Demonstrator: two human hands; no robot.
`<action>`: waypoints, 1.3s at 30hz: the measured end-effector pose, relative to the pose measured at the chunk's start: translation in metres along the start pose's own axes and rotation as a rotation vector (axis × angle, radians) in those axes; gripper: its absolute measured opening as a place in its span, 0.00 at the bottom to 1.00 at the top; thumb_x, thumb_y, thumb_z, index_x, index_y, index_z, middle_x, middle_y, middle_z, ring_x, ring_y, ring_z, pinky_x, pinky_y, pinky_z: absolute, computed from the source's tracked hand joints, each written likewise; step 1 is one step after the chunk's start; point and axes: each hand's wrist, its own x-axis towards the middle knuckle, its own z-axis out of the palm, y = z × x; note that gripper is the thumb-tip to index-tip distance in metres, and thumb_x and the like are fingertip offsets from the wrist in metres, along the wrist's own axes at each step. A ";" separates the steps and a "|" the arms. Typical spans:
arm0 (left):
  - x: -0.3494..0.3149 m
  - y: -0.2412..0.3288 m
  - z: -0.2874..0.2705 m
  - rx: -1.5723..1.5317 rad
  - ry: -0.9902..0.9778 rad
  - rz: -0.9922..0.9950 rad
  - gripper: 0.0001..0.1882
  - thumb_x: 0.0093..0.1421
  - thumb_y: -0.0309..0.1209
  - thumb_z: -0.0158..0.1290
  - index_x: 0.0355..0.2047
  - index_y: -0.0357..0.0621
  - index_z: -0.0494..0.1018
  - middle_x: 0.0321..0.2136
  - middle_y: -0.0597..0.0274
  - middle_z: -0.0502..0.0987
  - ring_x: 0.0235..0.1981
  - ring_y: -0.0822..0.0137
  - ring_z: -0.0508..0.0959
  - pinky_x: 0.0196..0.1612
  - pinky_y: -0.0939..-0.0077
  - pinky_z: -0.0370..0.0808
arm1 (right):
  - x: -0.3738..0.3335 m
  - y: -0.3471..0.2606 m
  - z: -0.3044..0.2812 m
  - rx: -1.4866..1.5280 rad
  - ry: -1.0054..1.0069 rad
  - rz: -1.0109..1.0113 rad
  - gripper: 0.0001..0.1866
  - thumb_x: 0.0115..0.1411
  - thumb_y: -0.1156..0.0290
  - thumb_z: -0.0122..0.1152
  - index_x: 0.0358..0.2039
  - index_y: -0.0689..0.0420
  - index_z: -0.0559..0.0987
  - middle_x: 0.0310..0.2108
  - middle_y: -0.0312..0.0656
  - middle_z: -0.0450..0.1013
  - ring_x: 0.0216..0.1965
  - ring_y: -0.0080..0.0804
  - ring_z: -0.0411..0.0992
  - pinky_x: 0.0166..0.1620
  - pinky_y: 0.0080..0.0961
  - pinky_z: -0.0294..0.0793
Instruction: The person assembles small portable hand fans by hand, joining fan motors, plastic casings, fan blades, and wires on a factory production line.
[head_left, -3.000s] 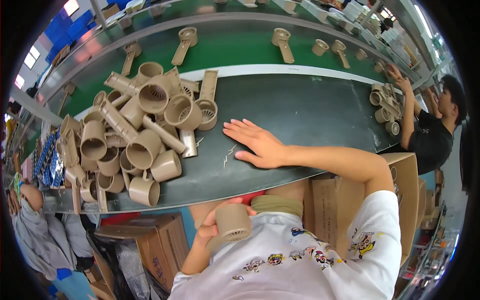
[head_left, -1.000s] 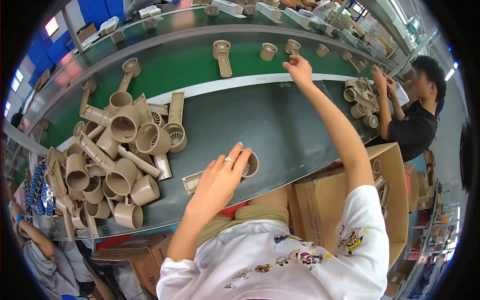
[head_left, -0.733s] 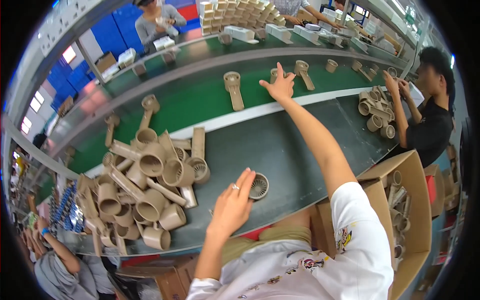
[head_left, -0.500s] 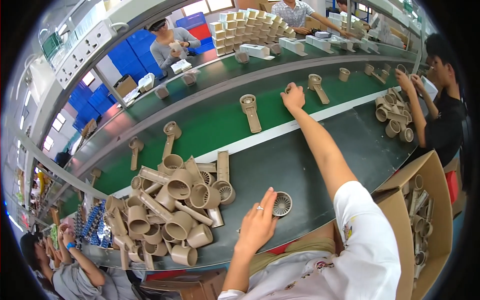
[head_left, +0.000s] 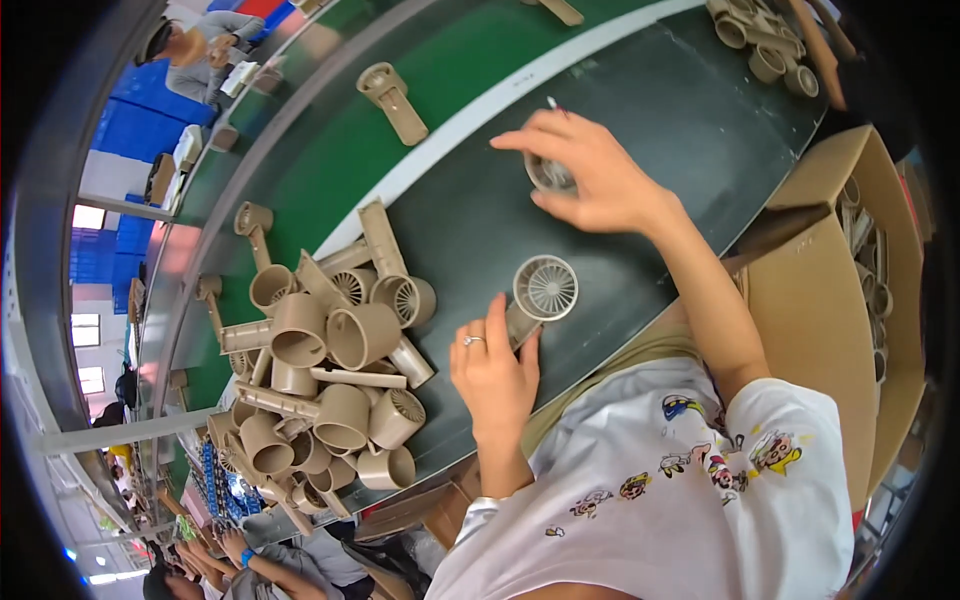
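Note:
A beige plastic shell with a round spoked grille (head_left: 551, 288) and a short handle lies on the dark tabletop before me. My left hand (head_left: 493, 382) grips its handle, fingers on one side and thumb on the other. Above and slightly right of it, my right hand (head_left: 605, 175) is curled round a small round beige part (head_left: 547, 174) with a greyish inside. A thin dark and red bit shows by the fingertips of that hand. The palm hides much of the round part. To the left sits a heap of similar beige shells (head_left: 298, 328), cups and handles mixed.
Beyond a white edge strip (head_left: 480, 112) runs a green conveyor belt (head_left: 330, 150) with several shells, one (head_left: 405, 116) fairly close. An open cardboard box (head_left: 815, 320) with beige parts stands at right. More shells (head_left: 768, 62) lie far right. People work around the line.
My right hand has come back from the belt to the tabletop with the round part. My left hand has taken the shell's handle. The view has turned and dropped.

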 end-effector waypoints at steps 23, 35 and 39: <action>-0.030 0.004 0.009 0.059 0.148 0.075 0.24 0.39 0.22 0.64 0.41 0.39 0.76 0.32 0.56 0.77 0.32 0.54 0.75 0.36 0.62 0.73 | -0.100 -0.074 -0.003 -0.435 0.167 0.584 0.37 0.38 0.51 0.75 0.44 0.60 0.74 0.37 0.40 0.67 0.36 0.41 0.71 0.33 0.33 0.74; -0.035 0.006 -0.004 -0.042 0.180 0.143 0.30 0.41 0.38 0.70 0.44 0.36 0.75 0.40 0.53 0.76 0.40 0.52 0.75 0.42 0.61 0.73 | -0.094 -0.078 -0.014 -0.118 0.016 0.569 0.38 0.40 0.70 0.74 0.55 0.53 0.73 0.47 0.45 0.66 0.48 0.44 0.67 0.47 0.34 0.71; -0.025 0.018 -0.017 -0.111 0.270 0.227 0.23 0.46 0.32 0.67 0.42 0.34 0.77 0.42 0.50 0.77 0.39 0.50 0.75 0.41 0.60 0.74 | -0.101 -0.074 -0.009 -0.135 0.094 0.616 0.37 0.39 0.75 0.74 0.55 0.53 0.74 0.45 0.43 0.68 0.47 0.41 0.68 0.46 0.32 0.71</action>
